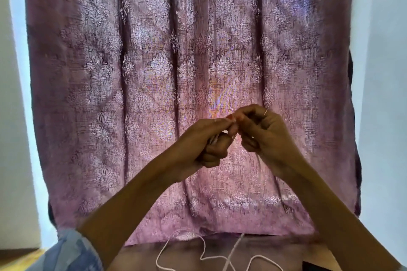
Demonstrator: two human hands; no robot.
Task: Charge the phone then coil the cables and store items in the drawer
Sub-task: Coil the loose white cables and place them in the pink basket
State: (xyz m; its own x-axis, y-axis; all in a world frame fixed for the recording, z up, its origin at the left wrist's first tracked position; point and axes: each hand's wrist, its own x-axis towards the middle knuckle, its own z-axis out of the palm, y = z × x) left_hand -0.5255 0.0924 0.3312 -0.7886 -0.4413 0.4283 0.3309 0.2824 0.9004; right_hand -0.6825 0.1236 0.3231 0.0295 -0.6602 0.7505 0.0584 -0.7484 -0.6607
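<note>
Thin ring point(265, 112) on right hand point(264, 136); rolled blue sleeve point(72, 251) left.

white cable point(203, 251) runs off frame at 6 o'clock; dark object point(317, 266) at 5 o'clock cropped, unidentifiable.

Light's coming from behind the purple patterned fabric curtain point(189, 72), so it glows pink in the middle with rainbow moiré shimmer there. Pale blue walls point(383, 72) either side look washed out. The forearms and hands sit in shade, slightly soft. Wide-angle bending shows at the edges, and the bottom's dim and smeary.
</note>
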